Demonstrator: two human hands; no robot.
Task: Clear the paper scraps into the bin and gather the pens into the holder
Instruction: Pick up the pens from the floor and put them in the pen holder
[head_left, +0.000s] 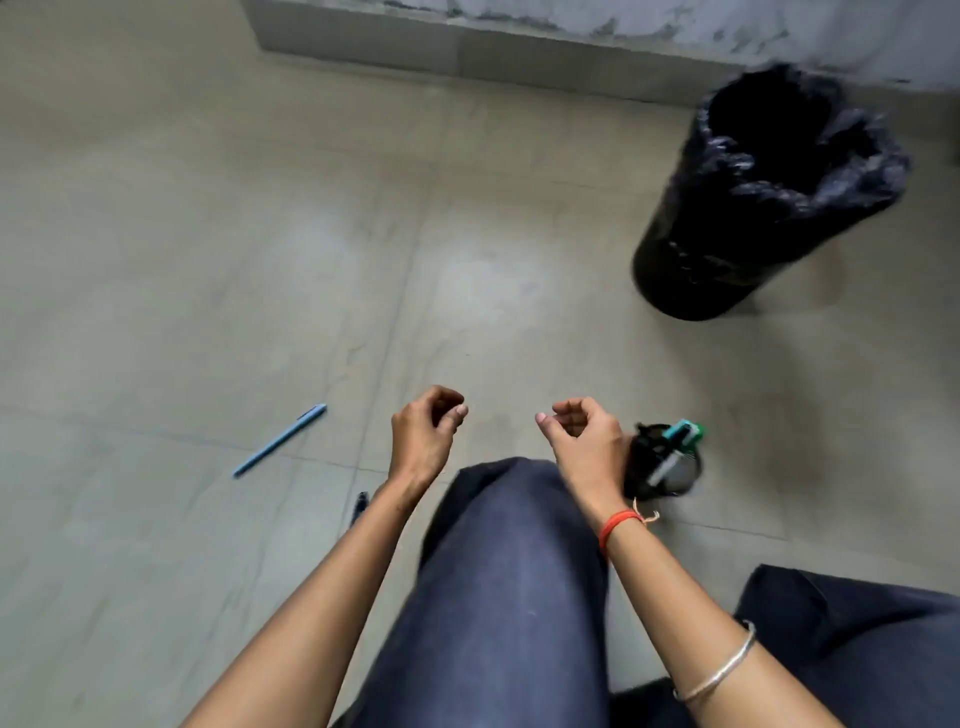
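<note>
A blue pen (280, 441) lies on the tiled floor to the left of my left hand (423, 439). The tip of a dark pen (360, 506) shows beside my left forearm, the rest hidden. A black mesh pen holder (675, 475) stands on the floor just right of my right hand (584, 441), with a teal-capped pen (678, 441) and others in it. Both hands hover above my knee, fingers loosely curled, holding nothing. The black bin (769, 192) with a black liner stands at the far right. I see no paper scraps.
My legs in dark trousers (509, 597) fill the lower middle and right. A grey wall base (467, 47) runs along the top. Bare floor tiles (208, 260) spread to the left and centre.
</note>
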